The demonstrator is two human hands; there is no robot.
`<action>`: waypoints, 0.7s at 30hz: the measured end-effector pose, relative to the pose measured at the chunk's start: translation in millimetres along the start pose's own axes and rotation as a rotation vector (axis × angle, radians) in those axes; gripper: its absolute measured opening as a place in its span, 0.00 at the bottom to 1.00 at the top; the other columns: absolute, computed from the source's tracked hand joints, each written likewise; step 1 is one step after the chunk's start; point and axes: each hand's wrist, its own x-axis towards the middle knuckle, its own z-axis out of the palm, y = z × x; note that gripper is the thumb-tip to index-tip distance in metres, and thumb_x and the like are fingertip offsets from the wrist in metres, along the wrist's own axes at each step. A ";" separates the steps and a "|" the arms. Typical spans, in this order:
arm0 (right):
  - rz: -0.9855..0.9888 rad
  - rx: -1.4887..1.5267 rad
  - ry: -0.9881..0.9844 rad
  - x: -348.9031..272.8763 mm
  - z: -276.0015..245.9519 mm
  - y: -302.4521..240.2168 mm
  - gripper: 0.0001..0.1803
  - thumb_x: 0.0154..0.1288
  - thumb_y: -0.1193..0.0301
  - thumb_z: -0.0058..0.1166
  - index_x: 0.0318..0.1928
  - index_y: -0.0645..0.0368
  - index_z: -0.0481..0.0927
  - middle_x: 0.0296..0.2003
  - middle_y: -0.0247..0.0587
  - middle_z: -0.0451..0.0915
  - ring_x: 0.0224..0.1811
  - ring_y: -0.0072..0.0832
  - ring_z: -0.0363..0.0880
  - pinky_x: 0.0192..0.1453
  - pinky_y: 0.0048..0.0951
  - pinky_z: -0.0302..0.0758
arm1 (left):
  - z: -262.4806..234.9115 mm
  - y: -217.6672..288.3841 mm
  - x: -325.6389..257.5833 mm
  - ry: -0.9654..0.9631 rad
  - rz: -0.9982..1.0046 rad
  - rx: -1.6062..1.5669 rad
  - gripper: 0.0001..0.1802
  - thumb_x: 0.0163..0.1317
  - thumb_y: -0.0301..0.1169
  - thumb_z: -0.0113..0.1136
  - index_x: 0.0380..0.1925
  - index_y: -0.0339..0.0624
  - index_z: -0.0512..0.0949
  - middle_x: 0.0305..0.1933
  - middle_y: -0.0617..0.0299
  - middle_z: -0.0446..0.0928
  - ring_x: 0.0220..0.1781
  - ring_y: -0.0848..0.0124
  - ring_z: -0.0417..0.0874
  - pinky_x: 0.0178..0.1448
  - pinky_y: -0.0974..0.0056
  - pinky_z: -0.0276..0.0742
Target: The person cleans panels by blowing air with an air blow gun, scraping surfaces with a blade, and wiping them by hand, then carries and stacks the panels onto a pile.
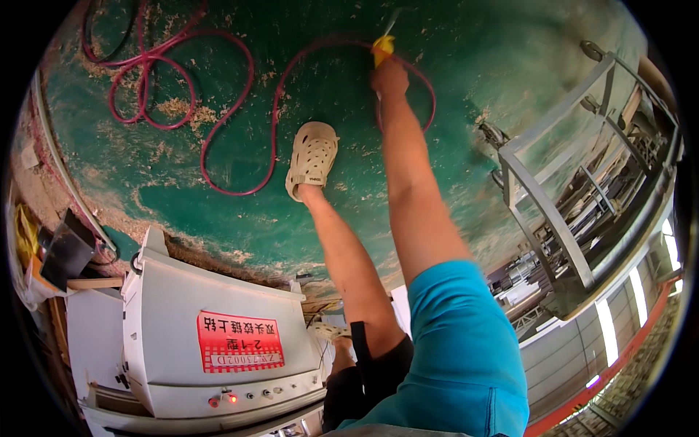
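My right arm, in a blue sleeve, stretches out over the green floor (466,175). At its end my right hand (392,79) is closed around a yellow air blow gun (383,46), whose thin nozzle points away from me. A pink air hose (275,120) loops by the hand and runs left across the floor into several coils. Sawdust and wood shavings (186,111) lie scattered near those coils. My left hand is out of view.
One foot in a beige clog (314,154) stands beside the hose. A white machine (175,313) with a red label, knobs and a lit red light is at lower left. At right stands a grey metal frame cart (546,211) on casters. A black bin-like object (68,250) sits far left.
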 end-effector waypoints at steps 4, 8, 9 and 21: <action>-0.090 -0.286 -0.173 -95.7 -52.7 -20.5 0.13 0.54 0.63 0.60 0.38 0.54 0.84 0.42 0.49 0.84 0.46 0.42 0.84 0.47 0.40 0.80 | -11.1 -40.1 -35.4 0.035 -0.028 -0.012 0.42 0.62 0.39 0.61 0.68 0.28 0.53 0.64 0.36 0.67 0.56 0.46 0.78 0.56 0.51 0.79; -0.430 -0.466 -0.547 -270.8 -108.9 -27.6 0.26 0.56 0.58 0.57 0.56 0.50 0.76 0.43 0.46 0.84 0.48 0.38 0.83 0.49 0.41 0.78 | 2.3 -98.8 -98.7 0.030 -0.169 0.000 0.42 0.63 0.37 0.61 0.69 0.27 0.51 0.65 0.35 0.66 0.55 0.45 0.79 0.55 0.51 0.79; -0.540 -0.477 -0.663 -309.7 -127.8 -33.0 0.28 0.56 0.57 0.57 0.58 0.48 0.75 0.45 0.44 0.84 0.50 0.39 0.82 0.51 0.40 0.77 | 4.1 -101.8 -112.5 -0.028 -0.311 -0.061 0.43 0.61 0.36 0.61 0.70 0.30 0.51 0.67 0.38 0.65 0.59 0.47 0.75 0.59 0.52 0.75; -1.353 -0.389 -1.057 -744.6 -362.8 -120.2 0.29 0.63 0.43 0.53 0.53 0.52 0.78 0.41 0.51 0.83 0.45 0.47 0.81 0.49 0.43 0.75 | -1.3 -132.5 -144.0 0.061 -0.517 -0.831 0.18 0.58 0.41 0.59 0.44 0.43 0.80 0.47 0.51 0.79 0.53 0.54 0.79 0.57 0.53 0.74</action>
